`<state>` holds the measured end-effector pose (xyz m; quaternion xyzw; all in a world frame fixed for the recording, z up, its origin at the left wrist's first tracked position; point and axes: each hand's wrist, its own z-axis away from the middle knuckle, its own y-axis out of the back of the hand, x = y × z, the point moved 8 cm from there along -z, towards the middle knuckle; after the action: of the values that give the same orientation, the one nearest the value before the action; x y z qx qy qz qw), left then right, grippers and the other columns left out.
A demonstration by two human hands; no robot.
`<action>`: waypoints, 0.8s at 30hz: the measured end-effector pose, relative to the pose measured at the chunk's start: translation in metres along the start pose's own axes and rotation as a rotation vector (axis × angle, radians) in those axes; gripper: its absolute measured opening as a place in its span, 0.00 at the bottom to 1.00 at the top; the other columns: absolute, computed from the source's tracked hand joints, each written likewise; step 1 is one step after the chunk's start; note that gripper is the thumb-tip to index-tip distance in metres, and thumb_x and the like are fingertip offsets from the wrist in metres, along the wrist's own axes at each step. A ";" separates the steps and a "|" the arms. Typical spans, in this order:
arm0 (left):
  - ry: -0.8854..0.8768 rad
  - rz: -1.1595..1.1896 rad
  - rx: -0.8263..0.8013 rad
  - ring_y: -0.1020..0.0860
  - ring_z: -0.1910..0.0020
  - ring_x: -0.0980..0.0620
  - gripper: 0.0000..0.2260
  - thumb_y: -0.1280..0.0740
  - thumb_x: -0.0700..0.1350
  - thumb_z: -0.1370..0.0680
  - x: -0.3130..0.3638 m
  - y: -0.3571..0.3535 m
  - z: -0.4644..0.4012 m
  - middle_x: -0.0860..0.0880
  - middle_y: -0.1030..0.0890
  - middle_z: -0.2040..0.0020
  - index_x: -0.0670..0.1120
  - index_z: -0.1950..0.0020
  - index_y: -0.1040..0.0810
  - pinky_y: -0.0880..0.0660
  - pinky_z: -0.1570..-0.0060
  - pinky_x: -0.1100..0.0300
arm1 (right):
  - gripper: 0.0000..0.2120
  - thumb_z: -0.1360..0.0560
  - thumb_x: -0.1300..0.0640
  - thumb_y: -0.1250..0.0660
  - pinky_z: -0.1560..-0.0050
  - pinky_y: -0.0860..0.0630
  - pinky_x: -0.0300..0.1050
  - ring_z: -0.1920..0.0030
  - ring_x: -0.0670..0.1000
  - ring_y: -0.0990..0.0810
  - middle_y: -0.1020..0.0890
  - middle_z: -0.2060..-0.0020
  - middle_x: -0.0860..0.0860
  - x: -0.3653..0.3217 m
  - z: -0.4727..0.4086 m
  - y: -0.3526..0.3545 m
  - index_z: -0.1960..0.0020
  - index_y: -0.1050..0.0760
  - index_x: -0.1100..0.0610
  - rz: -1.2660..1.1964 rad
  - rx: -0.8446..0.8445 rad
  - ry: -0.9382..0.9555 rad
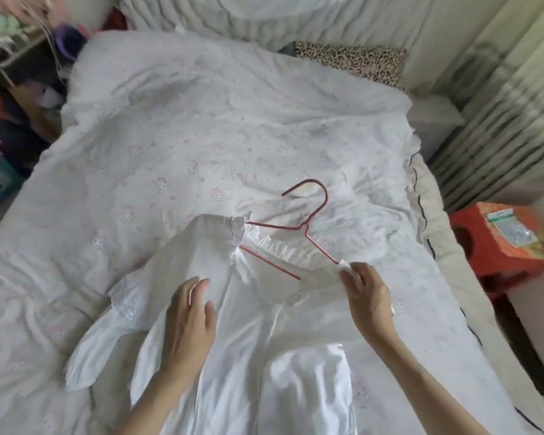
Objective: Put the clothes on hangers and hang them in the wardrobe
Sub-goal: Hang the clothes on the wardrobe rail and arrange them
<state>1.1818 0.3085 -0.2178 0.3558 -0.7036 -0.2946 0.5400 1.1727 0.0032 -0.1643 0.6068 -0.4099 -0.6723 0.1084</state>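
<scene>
A white garment (230, 337) with a ruffled collar and lace-edged sleeves lies spread on the bed. A red wire hanger (305, 227) lies at its neckline, its left arm tucked under the collar and its hook pointing away from me. My left hand (189, 321) hovers flat over the garment's left chest, fingers straight. My right hand (366, 296) pinches the garment's right shoulder fabric at the hanger's right tip.
A white duvet (182, 146) with small pink prints covers the bed. A leopard-print cushion (352, 62) lies at the head. A red stool (500, 246) with a packet stands to the right. Clutter (10, 120) is piled on the left, curtains (509, 98) on the right.
</scene>
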 end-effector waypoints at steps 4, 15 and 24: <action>-0.183 -0.088 0.023 0.38 0.32 0.34 0.25 0.47 0.51 0.24 0.091 0.045 -0.039 0.35 0.36 0.31 0.42 0.29 0.39 0.40 0.38 0.35 | 0.04 0.26 0.58 0.32 0.59 0.36 0.38 0.58 0.49 0.25 0.22 0.59 0.51 -0.012 0.036 0.097 0.54 0.23 0.60 -0.001 0.154 0.069; -0.754 0.202 -0.252 0.21 0.50 0.44 0.10 0.39 0.44 0.20 0.334 0.087 0.026 0.45 0.18 0.50 0.40 0.48 0.20 0.34 0.52 0.60 | 0.02 0.27 0.59 0.31 0.61 0.35 0.24 0.60 0.31 0.27 0.22 0.62 0.49 0.011 0.215 0.331 0.57 0.22 0.58 0.036 0.591 -0.023; -1.123 0.507 -0.312 0.22 0.58 0.34 0.13 0.42 0.45 0.20 0.564 0.131 0.200 0.36 0.20 0.62 0.38 0.53 0.22 0.29 0.60 0.48 | 0.04 0.28 0.61 0.29 0.64 0.33 0.25 0.64 0.37 0.25 0.22 0.63 0.49 0.041 0.433 0.520 0.56 0.18 0.61 0.238 1.074 -0.185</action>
<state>0.8716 -0.0723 0.1480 -0.1134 -0.8907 -0.3985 0.1873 0.5882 -0.1744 0.1295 0.4648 -0.7685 -0.4026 -0.1770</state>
